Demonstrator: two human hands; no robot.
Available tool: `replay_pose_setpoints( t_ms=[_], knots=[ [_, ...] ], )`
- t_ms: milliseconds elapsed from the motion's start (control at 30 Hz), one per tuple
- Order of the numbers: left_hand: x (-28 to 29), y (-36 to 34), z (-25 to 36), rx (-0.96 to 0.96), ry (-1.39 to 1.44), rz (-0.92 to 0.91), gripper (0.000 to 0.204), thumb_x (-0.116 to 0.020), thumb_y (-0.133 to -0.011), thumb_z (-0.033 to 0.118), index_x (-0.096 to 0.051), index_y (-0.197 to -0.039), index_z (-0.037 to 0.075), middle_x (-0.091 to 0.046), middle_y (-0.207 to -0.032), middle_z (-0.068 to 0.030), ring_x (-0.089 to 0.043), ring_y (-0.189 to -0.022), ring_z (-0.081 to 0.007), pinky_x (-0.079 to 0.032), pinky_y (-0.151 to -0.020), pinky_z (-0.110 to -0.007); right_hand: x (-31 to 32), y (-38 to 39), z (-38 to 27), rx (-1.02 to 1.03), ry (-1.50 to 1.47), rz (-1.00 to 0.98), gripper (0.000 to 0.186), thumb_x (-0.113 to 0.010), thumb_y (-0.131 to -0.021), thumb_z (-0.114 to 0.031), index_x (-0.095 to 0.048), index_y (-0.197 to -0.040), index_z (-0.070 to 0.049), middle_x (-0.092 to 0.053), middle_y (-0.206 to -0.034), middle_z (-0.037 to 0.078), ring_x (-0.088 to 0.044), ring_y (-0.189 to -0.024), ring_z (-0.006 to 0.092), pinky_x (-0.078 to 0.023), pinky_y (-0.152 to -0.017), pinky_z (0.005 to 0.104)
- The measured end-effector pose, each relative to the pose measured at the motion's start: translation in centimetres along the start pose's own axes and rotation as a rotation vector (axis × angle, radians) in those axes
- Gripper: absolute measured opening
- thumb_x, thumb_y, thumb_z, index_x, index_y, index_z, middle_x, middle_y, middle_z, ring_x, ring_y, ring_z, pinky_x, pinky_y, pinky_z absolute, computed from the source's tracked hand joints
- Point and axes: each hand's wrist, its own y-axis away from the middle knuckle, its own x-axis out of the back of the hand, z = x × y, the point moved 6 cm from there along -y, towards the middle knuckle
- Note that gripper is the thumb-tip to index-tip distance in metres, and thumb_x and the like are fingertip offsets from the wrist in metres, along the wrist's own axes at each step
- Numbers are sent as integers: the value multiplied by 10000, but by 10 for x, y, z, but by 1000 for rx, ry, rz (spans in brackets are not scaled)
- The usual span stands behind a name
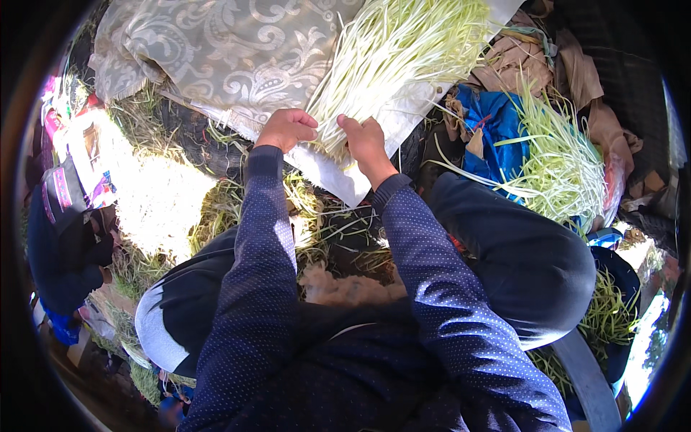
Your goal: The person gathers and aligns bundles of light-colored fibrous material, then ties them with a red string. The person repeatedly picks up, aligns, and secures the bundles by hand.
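A large heap of long, thin, pale green stalks (403, 50) lies on a white sheet (350, 186), with the cut ends toward me. My left hand (286, 129) is at the left side of these ends, fingers curled and thumb pressed to them. On the other side is my right hand (366, 147), its fingers bent in and its thumb pointing away from me. Some stalk ends show in the gap between the two hands. Whatever either hand pinches is too small or hidden to make out.
Patterned grey cloth (237, 54) covers the far left. A second bunch of stalks (565, 162) rests on blue plastic (493, 137) to the right. Loose trimmings (306, 209) litter the ground before my crossed legs. Another person in dark clothing (61, 245) sits at the left edge.
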Motion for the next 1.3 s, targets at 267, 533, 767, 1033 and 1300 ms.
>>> replay_pose_setpoints(
  t_ms=[267, 533, 767, 1033, 1300],
  knots=[
    [3, 11, 25, -1, -92, 108, 287, -886, -758, 71, -849, -1041, 42, -751, -811, -26, -641, -726, -115, -518, -688, -318, 1, -5, 7, 35, 49, 21, 587, -804, -951, -378, -716, -1134, 172, -785, -1101, 311, -761, -1029, 376, -558, -922, 448],
    [37, 72, 114, -199, 382, 14, 271, -738, -960, 96, -834, -1211, 66, -688, -857, 29, -571, -715, -71, -501, -669, -242, -1, -7, 9, 31, 26, -13, 593, -809, -947, -389, -706, -1130, 166, -778, -1107, 312, -751, -1057, 395, -548, -945, 450],
    [53, 94, 148, -379, 622, -121, 390, -628, -1052, 150, -722, -1329, -108, -746, -1013, -100, -689, -814, -156, -640, -820, -365, 1, -5, 10, -19, 86, 20, 585, -818, -943, -384, -701, -1145, 153, -776, -1124, 299, -745, -1069, 388, -544, -958, 449],
    [53, 106, 170, -382, 421, 17, 330, -700, -1020, 55, -735, -1325, -67, -792, -1076, -115, -786, -873, -177, -686, -872, -345, 1, -1, 3, 18, 39, -19, 559, -812, -944, -354, -711, -1182, 141, -783, -1150, 275, -745, -1081, 366, -540, -970, 428],
    [57, 113, 188, -333, 109, 231, 269, -774, -987, 76, -802, -1247, 11, -818, -1016, -60, -764, -852, -119, -626, -828, -282, -3, -1, 4, 11, -35, -23, 504, -812, -949, -315, -724, -1178, 124, -793, -1154, 242, -746, -1063, 320, -543, -958, 413]
  ],
)
